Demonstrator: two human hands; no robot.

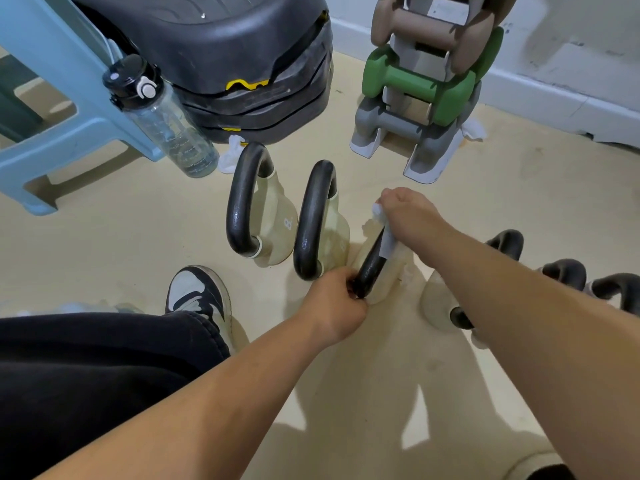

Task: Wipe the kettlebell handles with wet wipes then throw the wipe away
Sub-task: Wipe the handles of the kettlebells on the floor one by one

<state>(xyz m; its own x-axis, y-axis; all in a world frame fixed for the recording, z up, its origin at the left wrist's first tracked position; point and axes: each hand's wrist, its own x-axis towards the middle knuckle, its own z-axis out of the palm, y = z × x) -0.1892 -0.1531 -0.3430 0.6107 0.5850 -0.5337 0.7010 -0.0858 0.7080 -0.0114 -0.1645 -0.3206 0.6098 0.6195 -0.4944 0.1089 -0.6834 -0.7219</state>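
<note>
Several cream kettlebells with black handles stand in a row on the floor. My left hand (337, 301) grips the near end of the third kettlebell's handle (370, 271). My right hand (410, 216) is closed on a white wet wipe (389, 242) wrapped around the far part of that same handle. To the left stand two more kettlebells (313, 220), one marked 8 (273, 220). Further kettlebell handles (564, 271) show to the right, partly hidden behind my right forearm.
A clear water bottle (166, 123) leans against a blue plastic stool (52, 133). Behind are a black stepper stack (242, 64) and a dumbbell rack (426, 91). Crumpled white wipes (232, 157) lie by the bottle and by the rack's foot (472, 129). My shoe (199, 296) is near left.
</note>
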